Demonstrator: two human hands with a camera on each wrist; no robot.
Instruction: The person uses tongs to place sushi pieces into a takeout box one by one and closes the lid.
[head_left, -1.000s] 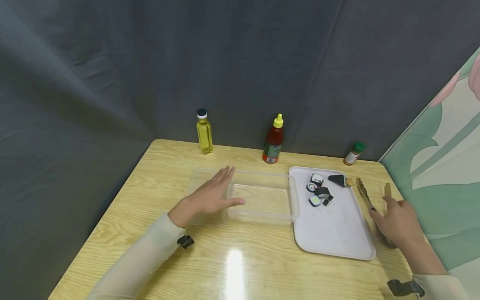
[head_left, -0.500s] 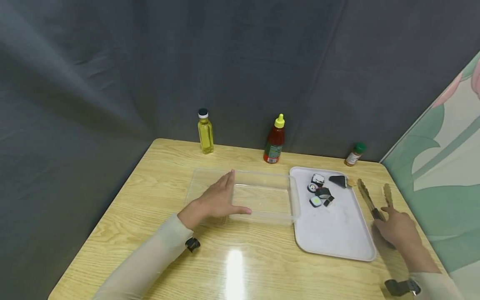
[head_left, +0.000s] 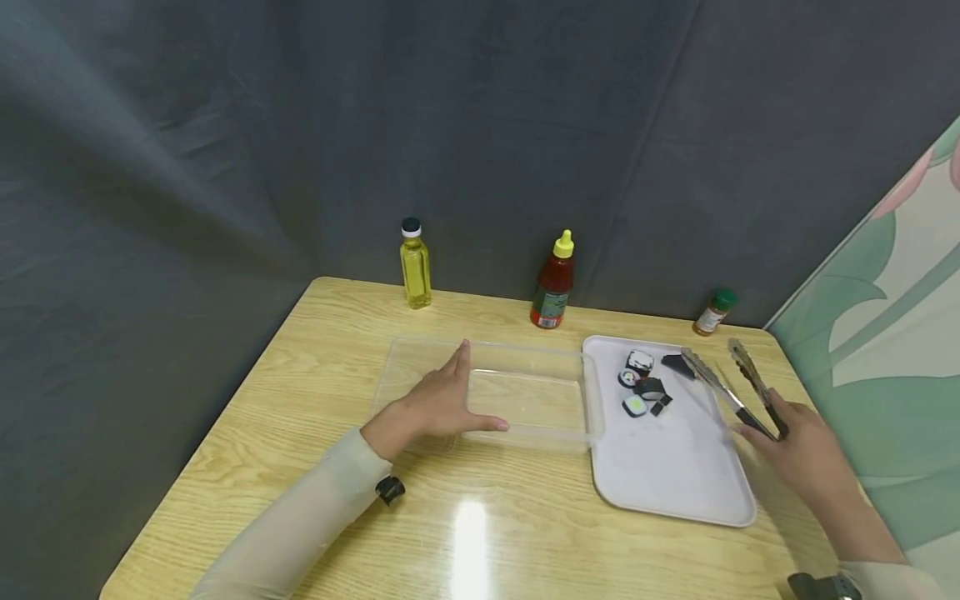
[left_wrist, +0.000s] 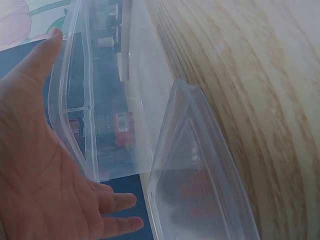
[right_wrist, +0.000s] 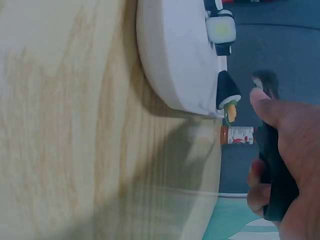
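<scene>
My left hand [head_left: 435, 406] is spread at the left end of a clear plastic container [head_left: 525, 437]. In the left wrist view the thumb lies along the container's rim [left_wrist: 59, 95]. A second clear plastic piece like a lid or tray [left_wrist: 202, 200] lies beside it. My right hand [head_left: 806, 450] grips the tongs [head_left: 714, 381] by their black handle, their two arms spread over the right edge of a white tray [head_left: 667, 475]. On the tray are several sushi pieces [head_left: 635, 406] and a dark cone-shaped hand roll [right_wrist: 227, 87], partly hidden behind the tongs in the head view.
A bottle of yellow oil [head_left: 416, 271], a red sauce bottle [head_left: 552, 292] with a yellow cap and a green-lidded spice jar [head_left: 714, 314] stand along the table's back edge. A dark curtain [head_left: 480, 150] hangs behind; a floral panel [head_left: 892, 333] borders the right.
The tongs have come up off the table in my right hand and swung left over the tray's edge. My left hand has shifted slightly right along the container.
</scene>
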